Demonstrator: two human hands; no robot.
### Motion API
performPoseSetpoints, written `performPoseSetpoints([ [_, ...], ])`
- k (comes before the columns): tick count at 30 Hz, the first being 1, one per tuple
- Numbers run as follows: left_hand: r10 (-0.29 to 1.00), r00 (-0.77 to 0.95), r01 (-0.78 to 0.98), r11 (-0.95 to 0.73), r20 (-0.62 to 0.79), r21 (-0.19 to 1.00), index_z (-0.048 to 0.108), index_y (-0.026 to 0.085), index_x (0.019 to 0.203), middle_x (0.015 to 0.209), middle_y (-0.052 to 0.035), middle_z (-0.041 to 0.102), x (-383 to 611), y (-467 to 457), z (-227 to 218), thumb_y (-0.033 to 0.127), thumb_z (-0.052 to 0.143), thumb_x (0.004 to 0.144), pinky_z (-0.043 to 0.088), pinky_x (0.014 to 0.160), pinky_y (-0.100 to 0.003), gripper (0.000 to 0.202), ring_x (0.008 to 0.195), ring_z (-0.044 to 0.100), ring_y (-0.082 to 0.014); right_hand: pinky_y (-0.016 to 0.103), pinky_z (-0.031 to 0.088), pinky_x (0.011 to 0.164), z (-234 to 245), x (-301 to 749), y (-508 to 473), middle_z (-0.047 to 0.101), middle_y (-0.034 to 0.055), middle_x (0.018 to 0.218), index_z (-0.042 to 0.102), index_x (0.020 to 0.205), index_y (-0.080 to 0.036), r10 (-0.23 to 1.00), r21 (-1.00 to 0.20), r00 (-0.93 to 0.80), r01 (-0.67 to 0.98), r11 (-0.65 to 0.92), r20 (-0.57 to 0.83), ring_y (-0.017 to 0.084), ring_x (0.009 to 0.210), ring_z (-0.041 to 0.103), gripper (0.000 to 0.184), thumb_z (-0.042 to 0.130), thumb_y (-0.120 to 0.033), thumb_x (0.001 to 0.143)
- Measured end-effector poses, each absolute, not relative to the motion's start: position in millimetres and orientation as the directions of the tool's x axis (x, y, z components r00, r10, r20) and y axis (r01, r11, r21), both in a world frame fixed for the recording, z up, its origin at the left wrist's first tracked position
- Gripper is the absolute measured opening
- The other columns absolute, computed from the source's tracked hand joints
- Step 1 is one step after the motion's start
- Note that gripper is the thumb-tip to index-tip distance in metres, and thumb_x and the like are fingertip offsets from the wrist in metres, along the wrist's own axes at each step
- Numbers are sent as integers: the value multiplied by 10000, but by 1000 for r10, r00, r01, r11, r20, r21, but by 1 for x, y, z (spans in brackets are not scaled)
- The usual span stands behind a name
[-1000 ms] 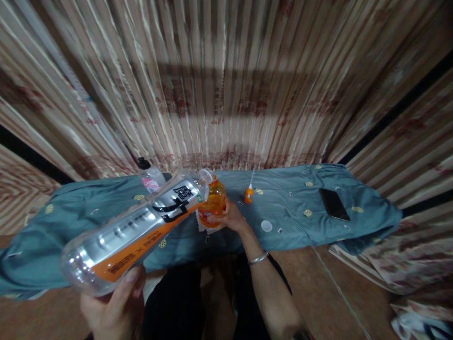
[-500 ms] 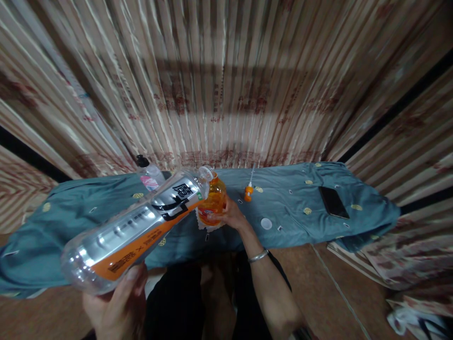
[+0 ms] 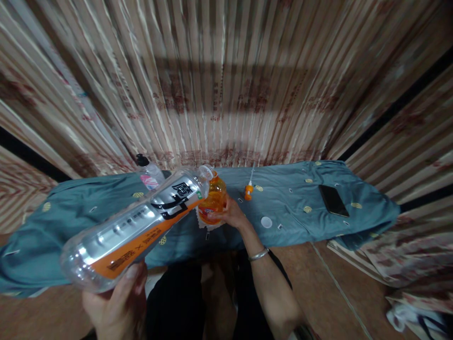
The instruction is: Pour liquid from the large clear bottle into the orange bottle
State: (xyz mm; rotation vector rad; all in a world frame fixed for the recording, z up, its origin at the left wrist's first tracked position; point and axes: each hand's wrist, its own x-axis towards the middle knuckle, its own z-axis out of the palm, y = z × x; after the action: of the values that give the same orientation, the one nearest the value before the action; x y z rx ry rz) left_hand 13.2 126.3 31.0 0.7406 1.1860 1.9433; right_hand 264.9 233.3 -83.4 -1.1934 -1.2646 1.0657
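Observation:
Tilted with its neck toward the right, a large clear plastic bottle [image 3: 141,226] with a silver and orange label is held from below by my left hand [image 3: 118,302]. Its mouth is at the opening of an orange bottle [image 3: 213,196]. My right hand [image 3: 231,212] is wrapped around the right side of that orange bottle, which stands on a small pale cloth [image 3: 202,225] with a jagged edge. To its right, an orange pump top [image 3: 248,191] with a clear tube lies on the teal cover. Whether liquid is flowing between the two mouths is hard to make out.
A clear bottle with a black cap [image 3: 150,175] stands behind the tilted one. A white disc [image 3: 266,222] and a black phone [image 3: 333,200] lie on the teal cloth [image 3: 293,203]. Pleated curtains [image 3: 226,85] hang directly behind, with dark poles on both sides.
Almost nothing differs. Both hands and both bottles hold the same pose, and the view has shifted very slightly.

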Motion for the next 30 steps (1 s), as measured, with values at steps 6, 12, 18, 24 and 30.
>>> performPoseSetpoints([
  [6, 803, -591, -294, -299, 73, 908, 677, 202, 824, 637, 24, 619, 14, 128, 34, 200, 981, 391, 326, 348, -209, 528, 406, 459, -102, 556, 585, 1220, -79, 264, 233, 849, 64, 1341, 733, 1322, -268, 997, -998, 45, 20, 59, 60, 354, 1329, 773, 862, 1100, -293, 543],
  [12, 817, -568, -292, -309, 96, 905, 694, 205, 845, 649, 18, 651, 12, 128, 29, 211, 996, 427, 327, 355, -213, 516, 400, 439, -92, 568, 567, 1243, -80, 265, 233, 835, 85, 1384, 709, 1335, -258, 998, -997, 13, -39, 62, 62, 357, 1356, 765, 907, 1101, -354, 524],
  [18, 819, -563, -251, -303, 116, 919, 755, 194, 847, 633, 28, 652, 9, 129, 24, 234, 986, 472, 362, 364, -208, 442, 407, 444, -83, 565, 585, 1213, -80, 265, 232, 855, 76, 1334, 724, 1284, -260, 997, -997, 13, -35, 72, 72, 362, 1300, 789, 851, 1092, -382, 527],
  [24, 809, -584, -280, -275, 64, 920, 739, 190, 816, 625, 33, 663, 13, 129, 30, 193, 960, 395, 375, 376, -197, 475, 422, 490, -91, 552, 592, 1198, -82, 261, 231, 860, 77, 1308, 720, 1271, -253, 994, -993, 33, -41, 109, 108, 352, 1249, 805, 805, 1078, -398, 565],
  [30, 806, -589, -289, -277, 57, 916, 746, 191, 822, 671, 23, 691, 14, 128, 33, 194, 973, 390, 423, 417, -192, 488, 484, 549, -103, 566, 601, 1163, -90, 259, 227, 840, 74, 1304, 716, 1295, -271, 980, -988, 141, 90, 129, 140, 355, 1233, 794, 802, 1067, -424, 591],
])
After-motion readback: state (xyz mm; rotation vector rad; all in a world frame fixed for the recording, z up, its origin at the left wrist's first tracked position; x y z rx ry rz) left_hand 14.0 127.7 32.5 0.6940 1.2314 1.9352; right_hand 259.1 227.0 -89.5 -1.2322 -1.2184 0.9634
